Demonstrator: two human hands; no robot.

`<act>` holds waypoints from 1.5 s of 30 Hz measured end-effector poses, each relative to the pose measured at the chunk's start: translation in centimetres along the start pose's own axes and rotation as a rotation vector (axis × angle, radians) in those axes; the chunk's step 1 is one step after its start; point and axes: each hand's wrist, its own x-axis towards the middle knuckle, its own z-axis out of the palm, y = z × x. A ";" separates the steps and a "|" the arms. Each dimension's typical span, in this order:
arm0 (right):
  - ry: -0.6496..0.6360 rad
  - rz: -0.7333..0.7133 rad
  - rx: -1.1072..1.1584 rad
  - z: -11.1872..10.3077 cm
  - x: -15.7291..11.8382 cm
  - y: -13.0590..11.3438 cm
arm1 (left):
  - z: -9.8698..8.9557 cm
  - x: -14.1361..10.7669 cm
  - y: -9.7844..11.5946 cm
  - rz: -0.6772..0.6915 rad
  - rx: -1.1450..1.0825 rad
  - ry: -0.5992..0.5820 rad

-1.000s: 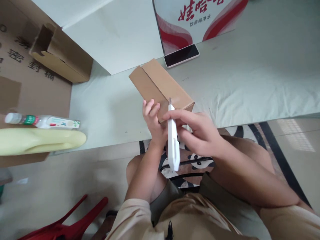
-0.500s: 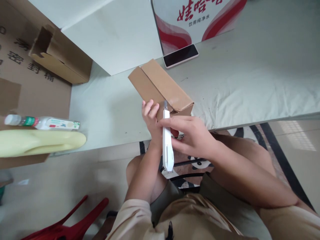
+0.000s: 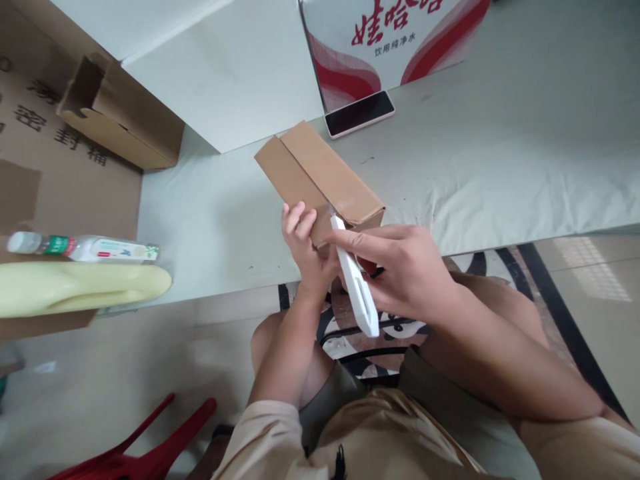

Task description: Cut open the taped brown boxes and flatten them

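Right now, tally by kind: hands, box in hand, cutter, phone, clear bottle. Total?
Hands: 2 (left hand, right hand)
Held box: 1
White cutter: 1
Phone: 1
Clear bottle: 1
Total: 6

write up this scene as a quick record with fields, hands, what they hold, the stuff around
left hand: gripping cardboard box, fingers over one flap
right hand: holding white cutter
cutter tip: near the seam between the box flaps; contact hard to tell
box flaps: folded over, meeting along a seam
beyond the box: phone, dark screen, next to red-and-white carton
picture left: bottle with green label, pale yellow object
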 end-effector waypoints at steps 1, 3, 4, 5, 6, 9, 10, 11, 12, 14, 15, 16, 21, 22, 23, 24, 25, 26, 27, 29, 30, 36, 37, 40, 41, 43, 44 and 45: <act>0.007 -0.006 -0.058 -0.1 -0.1 -0.1 | 0.0 0.1 0.1 0.044 0.034 0.066; 0.014 -0.003 -0.162 -0.3 -0.2 -0.4 | 0.0 0.4 0.4 0.137 0.089 0.162; 0.011 0.006 -0.197 -0.4 -0.3 -0.5 | -0.1 0.5 0.6 0.170 0.098 0.173; 0.005 0.020 -0.219 -0.4 -0.3 -0.7 | -0.1 0.6 0.7 0.192 0.100 0.178; -0.001 0.036 -0.229 -0.4 -0.4 -0.8 | -0.2 0.6 0.8 0.203 0.103 0.181; -0.005 0.097 -0.238 -0.4 -0.3 -1.3 | -0.2 0.6 0.9 0.196 0.125 0.176; -0.011 0.116 -0.240 -0.4 -0.3 -1.4 | -0.2 0.6 0.8 0.193 0.134 0.176; -0.023 0.133 -0.241 -0.4 -0.2 -1.6 | -0.2 0.6 0.8 0.190 0.142 0.174; -0.041 0.150 -0.238 -0.5 -0.2 -1.7 | -0.1 0.5 0.7 0.188 0.150 0.174; -0.081 0.187 -0.231 -0.6 -0.1 -2.0 | -0.1 0.5 0.6 0.184 0.165 0.173; -0.093 0.202 -0.232 -0.7 -0.1 -2.1 | -0.1 0.5 0.6 0.184 0.170 0.172; -0.096 0.216 -0.237 -0.8 -0.1 -2.2 | -0.1 0.5 0.5 0.186 0.170 0.173; -0.044 0.232 -0.236 -0.8 -0.4 -2.5 | 0.0 0.6 0.6 0.226 0.136 0.204; -0.035 0.227 -0.223 -0.8 -0.4 -2.4 | 0.0 0.6 0.6 0.226 0.141 0.205; -0.022 0.221 -0.209 -0.8 -0.4 -2.4 | 0.0 0.6 0.6 0.221 0.152 0.204; -0.010 0.212 -0.194 -0.8 -0.5 -2.3 | 0.0 0.6 0.5 0.210 0.166 0.202; 0.000 0.202 -0.183 -0.7 -0.4 -2.2 | 0.0 0.6 0.5 0.198 0.183 0.201; 0.003 0.192 -0.175 -0.7 -0.4 -2.2 | 0.0 0.6 0.5 0.186 0.198 0.201; 0.003 0.185 -0.174 -0.6 -0.4 -2.1 | 0.0 0.6 0.5 0.178 0.208 0.204; 0.002 0.183 -0.190 -0.4 -0.4 -2.0 | 0.0 0.6 0.5 0.179 0.207 0.207; -0.003 0.183 -0.200 -0.3 -0.4 -2.0 | -0.1 0.6 0.5 0.185 0.199 0.207; -0.063 0.204 -0.242 1.2 -0.6 -2.2 | 0.0 0.6 0.5 0.185 0.174 0.204; -0.080 0.218 -0.249 1.4 -0.7 -2.2 | 0.0 0.5 0.5 0.176 0.184 0.200; -0.122 0.250 -0.240 1.8 -0.6 -2.1 | 0.1 0.5 0.5 0.158 0.199 0.213; -0.127 0.259 -0.231 1.9 -0.6 -2.1 | 0.1 0.5 0.5 0.158 0.198 0.219; -0.125 0.268 -0.214 1.8 -0.6 -2.1 | 0.1 0.5 0.6 0.157 0.200 0.223; -0.121 0.272 -0.211 1.8 -0.6 -2.2 | 0.1 0.5 0.7 0.155 0.205 0.218; -0.118 0.275 -0.211 1.8 -0.6 -2.2 | 0.0 0.5 0.7 0.152 0.209 0.213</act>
